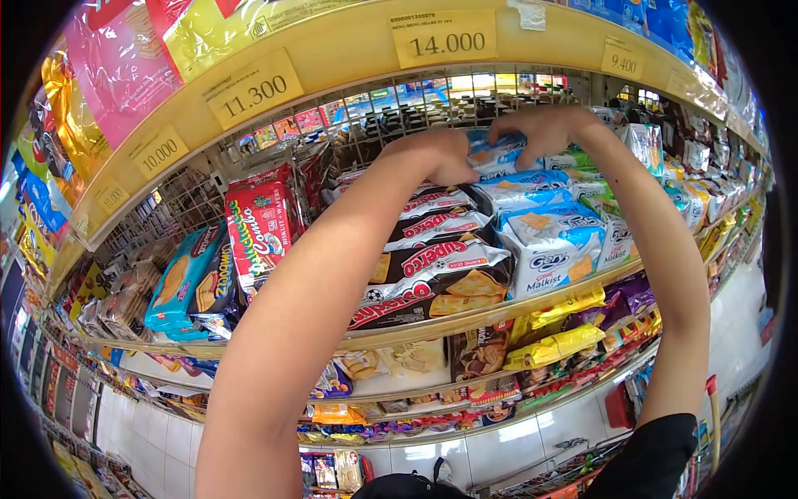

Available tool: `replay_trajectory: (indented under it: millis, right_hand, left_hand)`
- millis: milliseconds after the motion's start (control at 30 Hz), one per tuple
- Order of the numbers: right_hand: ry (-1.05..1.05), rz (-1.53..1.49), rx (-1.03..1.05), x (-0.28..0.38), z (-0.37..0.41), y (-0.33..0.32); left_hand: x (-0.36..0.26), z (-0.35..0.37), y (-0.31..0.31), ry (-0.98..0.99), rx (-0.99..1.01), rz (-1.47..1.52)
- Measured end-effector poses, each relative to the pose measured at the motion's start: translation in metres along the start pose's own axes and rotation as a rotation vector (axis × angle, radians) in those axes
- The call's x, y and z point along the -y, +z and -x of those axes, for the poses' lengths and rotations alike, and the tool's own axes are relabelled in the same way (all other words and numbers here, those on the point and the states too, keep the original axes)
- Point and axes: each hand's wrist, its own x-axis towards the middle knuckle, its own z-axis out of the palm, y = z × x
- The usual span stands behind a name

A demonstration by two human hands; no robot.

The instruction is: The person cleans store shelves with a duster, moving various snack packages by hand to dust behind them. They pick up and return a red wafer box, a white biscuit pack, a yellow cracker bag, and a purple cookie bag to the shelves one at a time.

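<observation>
Both my arms reach to the back of a shelf of biscuit packs. My left hand (451,158) is at the left end of a blue Gery cracker pack (497,156), its fingers curled against it and partly hidden. Over the right part of the same pack arches my right hand (544,133), thumb and fingers bent around it. In front lie white-and-blue Gery Malkist packs (550,249) in a row. Black Superco packs (440,270) are stacked just left of them, below my left hand.
A red Delicious Combo wafer pack (259,218) stands left of my left forearm, beside turquoise biscuit packs (184,279). An upper shelf edge with price tags (445,39) runs close above my hands. A wire mesh (366,116) backs the shelf. Yellow packs (555,348) lie on the shelf below.
</observation>
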Motion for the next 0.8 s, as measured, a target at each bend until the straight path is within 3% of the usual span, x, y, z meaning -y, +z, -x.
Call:
replay_trajectory:
  millis: [100, 200, 300, 433, 667, 733, 767, 800]
  right_hand:
    - [0.069, -0.015, 0.012, -0.001, -0.001, 0.005]
    - [0.086, 0.170, -0.035, 0.001, 0.012, 0.006]
    - [0.211, 0.056, 0.174, 0.021, 0.020, 0.014]
    - [0.226, 0.081, 0.028, 0.023, 0.025, 0.022]
    - [0.144, 0.094, -0.014, 0.033, 0.031, 0.035]
    - [0.211, 0.059, -0.074, 0.040, 0.038, 0.042]
    - [0.254, -0.004, 0.039, 0.060, 0.045, 0.025]
    - [-0.008, -0.103, 0.031, 0.047, 0.042, 0.027]
  left_hand:
    - [0.000, -0.009, 0.004, -0.042, 0.032, 0.012]
    - [-0.005, -0.005, -0.002, 0.023, -0.017, -0.054]
    - [-0.012, 0.000, -0.002, 0.066, -0.063, 0.127]
    - [-0.014, -0.010, 0.010, 0.111, 0.011, -0.085]
    - [-0.008, -0.002, 0.019, 0.084, -0.052, 0.003]
    - [-0.010, 0.003, 0.018, 0.108, -0.068, 0.011]
    - [-0.014, 0.014, 0.015, 0.093, -0.086, 0.051]
    - [-0.016, 0.023, 0.014, 0.144, -0.079, 0.112]
